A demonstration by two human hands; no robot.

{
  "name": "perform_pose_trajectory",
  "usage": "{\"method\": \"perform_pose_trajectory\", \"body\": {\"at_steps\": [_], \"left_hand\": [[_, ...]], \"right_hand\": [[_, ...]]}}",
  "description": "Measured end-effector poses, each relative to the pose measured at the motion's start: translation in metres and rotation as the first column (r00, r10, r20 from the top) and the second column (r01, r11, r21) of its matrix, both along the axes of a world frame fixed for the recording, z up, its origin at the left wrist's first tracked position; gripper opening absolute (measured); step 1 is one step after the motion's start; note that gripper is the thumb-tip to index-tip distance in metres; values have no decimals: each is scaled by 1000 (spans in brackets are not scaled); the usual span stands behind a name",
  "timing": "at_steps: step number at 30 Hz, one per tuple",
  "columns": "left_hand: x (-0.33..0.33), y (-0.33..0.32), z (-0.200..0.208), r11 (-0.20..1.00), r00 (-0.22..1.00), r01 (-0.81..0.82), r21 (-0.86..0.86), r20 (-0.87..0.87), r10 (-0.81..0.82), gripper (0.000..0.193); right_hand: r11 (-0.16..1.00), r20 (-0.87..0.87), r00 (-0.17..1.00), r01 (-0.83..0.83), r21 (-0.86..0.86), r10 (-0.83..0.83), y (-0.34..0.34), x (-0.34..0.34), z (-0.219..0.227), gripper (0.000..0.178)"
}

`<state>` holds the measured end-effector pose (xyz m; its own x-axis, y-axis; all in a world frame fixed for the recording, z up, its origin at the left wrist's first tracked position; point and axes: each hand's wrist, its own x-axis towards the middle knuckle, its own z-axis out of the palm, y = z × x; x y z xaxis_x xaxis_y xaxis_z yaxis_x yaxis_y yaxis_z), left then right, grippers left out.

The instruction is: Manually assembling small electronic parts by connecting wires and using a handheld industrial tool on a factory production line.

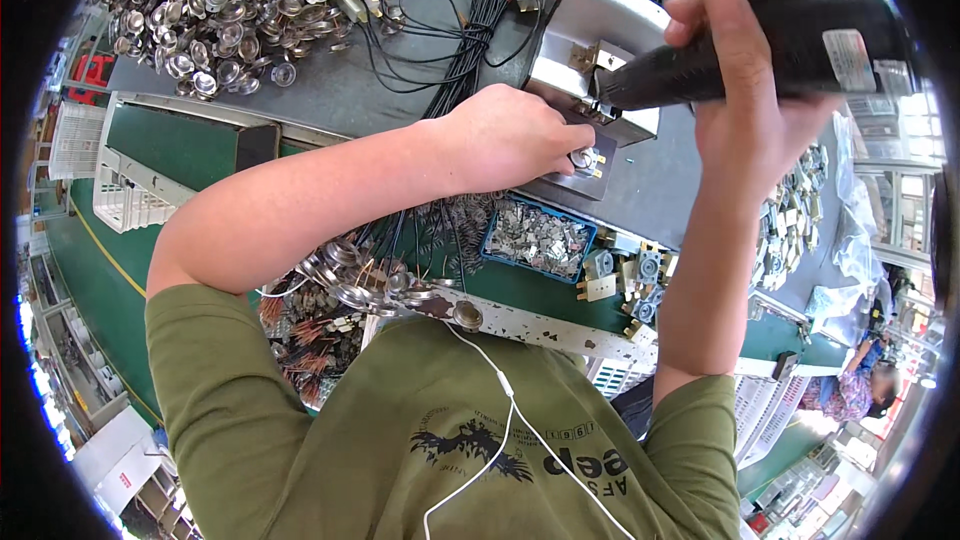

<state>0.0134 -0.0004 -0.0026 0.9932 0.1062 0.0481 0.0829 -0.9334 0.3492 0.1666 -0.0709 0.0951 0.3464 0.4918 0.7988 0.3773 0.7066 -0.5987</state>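
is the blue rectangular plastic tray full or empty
Not empty: the blue rectangular plastic tray shows small silvery metal pieces wall to wall; their depth cannot be told.

Black tool [812, 22] — blue tray [528, 269] — black-printed olive shirt [440, 400].

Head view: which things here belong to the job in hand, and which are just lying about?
In the job:
black tool, gripped by the right hand
small part with brass-coloured tabs, at the left hand's fingertips
blue tray of metal pieces, likely

Apparently just lying about:
clear plastic sheeting, right
white crate, left
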Motion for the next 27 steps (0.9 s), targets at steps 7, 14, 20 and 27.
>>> {"method": "perform_pose_trajectory", "body": {"at_steps": [7,14,20,27], "left_hand": [[-6,-1,-2,999,998,10,53,63,-13,34],[-6,-3,-11,1000,982,-13,21,187,9,24],[-1,-1,-6,999,997,-37,2,68,37,27],[-2,-2,-4,999,997,-30,11,69,29,28]], "right_hand": [[955,-99,957,254,-154,-271,3,-33,8,25],[998,-121,992,16,-65,-24,-38,-7,6,15],[984,-63,990,116,-137,-126,-36,-2,-17,13],[990,-65,992,105,-98,-111,-35,-5,-20,13]]}}
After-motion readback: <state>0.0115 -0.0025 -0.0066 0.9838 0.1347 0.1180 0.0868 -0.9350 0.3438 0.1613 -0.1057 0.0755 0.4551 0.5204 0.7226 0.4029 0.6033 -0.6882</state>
